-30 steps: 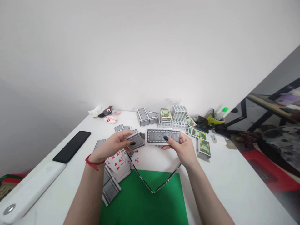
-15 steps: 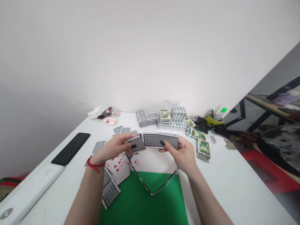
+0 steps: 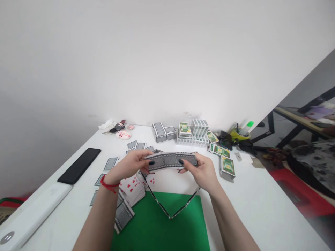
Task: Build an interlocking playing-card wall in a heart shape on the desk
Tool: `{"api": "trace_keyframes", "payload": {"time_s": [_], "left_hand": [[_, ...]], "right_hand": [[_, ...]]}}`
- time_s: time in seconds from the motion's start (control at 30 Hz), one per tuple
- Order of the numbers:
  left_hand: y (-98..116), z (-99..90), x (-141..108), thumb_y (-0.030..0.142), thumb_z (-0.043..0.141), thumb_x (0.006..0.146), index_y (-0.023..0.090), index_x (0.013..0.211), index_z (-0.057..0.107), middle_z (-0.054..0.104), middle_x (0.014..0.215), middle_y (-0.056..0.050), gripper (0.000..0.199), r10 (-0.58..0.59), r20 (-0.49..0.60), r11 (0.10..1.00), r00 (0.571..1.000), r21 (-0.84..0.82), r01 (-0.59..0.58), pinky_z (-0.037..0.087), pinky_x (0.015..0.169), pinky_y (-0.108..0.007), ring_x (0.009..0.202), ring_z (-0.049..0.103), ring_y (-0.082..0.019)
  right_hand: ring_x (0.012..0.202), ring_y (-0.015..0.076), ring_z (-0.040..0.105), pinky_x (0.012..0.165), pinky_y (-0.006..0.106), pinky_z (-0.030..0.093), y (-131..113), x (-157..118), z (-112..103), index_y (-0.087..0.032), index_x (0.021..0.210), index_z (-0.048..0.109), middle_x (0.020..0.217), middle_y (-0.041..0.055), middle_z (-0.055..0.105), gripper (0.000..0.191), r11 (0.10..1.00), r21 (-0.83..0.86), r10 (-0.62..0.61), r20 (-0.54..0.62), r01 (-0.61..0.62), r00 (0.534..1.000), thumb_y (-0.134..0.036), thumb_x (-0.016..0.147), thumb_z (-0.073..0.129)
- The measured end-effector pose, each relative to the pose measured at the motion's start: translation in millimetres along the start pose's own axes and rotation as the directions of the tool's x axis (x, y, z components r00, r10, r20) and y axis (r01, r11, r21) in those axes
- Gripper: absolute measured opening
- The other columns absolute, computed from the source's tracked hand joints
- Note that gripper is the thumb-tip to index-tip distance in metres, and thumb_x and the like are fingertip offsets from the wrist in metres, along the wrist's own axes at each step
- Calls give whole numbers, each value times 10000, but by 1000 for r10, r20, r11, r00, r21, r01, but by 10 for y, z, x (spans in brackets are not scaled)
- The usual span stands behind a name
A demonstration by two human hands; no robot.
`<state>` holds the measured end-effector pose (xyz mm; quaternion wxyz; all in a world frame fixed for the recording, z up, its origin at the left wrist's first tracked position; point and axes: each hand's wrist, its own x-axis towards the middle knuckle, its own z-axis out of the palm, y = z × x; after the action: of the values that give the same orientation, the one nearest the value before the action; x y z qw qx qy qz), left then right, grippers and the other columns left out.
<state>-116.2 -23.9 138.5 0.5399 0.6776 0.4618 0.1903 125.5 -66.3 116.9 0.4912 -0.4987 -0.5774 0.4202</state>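
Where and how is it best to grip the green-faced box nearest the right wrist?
Probably by its long sides, from above: the box lies green face up and these sides stand free, while another box sits close beyond its far end.

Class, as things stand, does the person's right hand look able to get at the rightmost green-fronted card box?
Probably yes. The right hand grips patterned cards, which it would likely have to release first, but the card box is just to its right and nothing visible lies between them.

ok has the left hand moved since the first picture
Yes, slightly to the right: the left hand now sits farther from the black smartphone on the table.
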Motion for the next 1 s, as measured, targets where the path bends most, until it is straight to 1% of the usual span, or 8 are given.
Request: {"api": "trace_keyframes", "payload": {"time_s": [0.13,0.2,0.27,0.33,0.47,0.57,0.77,1.0], "left_hand": [[52,86,32,414,500,796,211,1050,594,653,898,-34,339,133,-132,988,982,91,-121,500,579,-267,648,604,-150],[78,177,76,391,487,816,209,1042,598,632,1018,-48,311,254,-308,965,917,144,-219,494,633,-260,773,600,-164],[100,294,125,368,471,839,197,986,607,626,1024,-49,264,352,-458,936,816,183,-301,484,747,-274,913,577,-183],[120,419,159,360,460,852,188,956,598,629,986,-50,243,400,-507,916,764,184,-357,482,774,-281,917,579,-181],[151,587,157,383,418,872,206,995,540,623,921,-36,247,329,-455,933,828,23,-358,442,424,-214,497,559,-92],[153,607,130,390,387,884,222,1018,507,604,747,2,246,274,-448,947,851,-31,-321,341,314,-201,332,441,-59],[134,628,121,362,319,905,235,1064,504,581,695,7,275,325,-475,943,818,100,-316,387,408,-229,387,443,-87],[149,693,147,241,308,899,210,1014,530,593,943,-47,252,439,-556,897,706,316,-310,455,725,-277,808,563,-159]], "right_hand": [[556,232,671,548,324,544,8,28,6,-160,746,609,636,47,681,274,998,63,35,-46,-32,998,-427,704,652],[580,229,676,561,333,557,4,34,23,-154,809,594,713,57,693,311,989,138,51,-58,-43,997,-432,690,668],[611,224,681,562,337,568,-10,27,48,-154,885,559,791,66,689,348,972,229,62,-31,-54,998,-425,696,668],[575,201,672,509,324,566,-27,12,80,-163,943,507,805,55,672,369,949,305,70,38,-78,997,-419,720,650],[398,132,590,367,267,501,-44,-13,139,-210,1073,394,683,-26,611,432,925,369,45,130,-91,990,-424,761,602],[391,129,579,378,269,500,-34,-11,161,-269,1212,275,610,-74,548,554,921,382,26,118,-70,993,-428,776,578],[330,74,502,324,194,401,4,-7,176,-271,1092,299,635,-91,506,408,924,375,3,171,-68,985,-434,800,533],[283,45,393,295,131,282,11,-77,226,-258,1111,264,530,-105,500,361,954,289,28,160,-74,987,-428,849,444]]}}
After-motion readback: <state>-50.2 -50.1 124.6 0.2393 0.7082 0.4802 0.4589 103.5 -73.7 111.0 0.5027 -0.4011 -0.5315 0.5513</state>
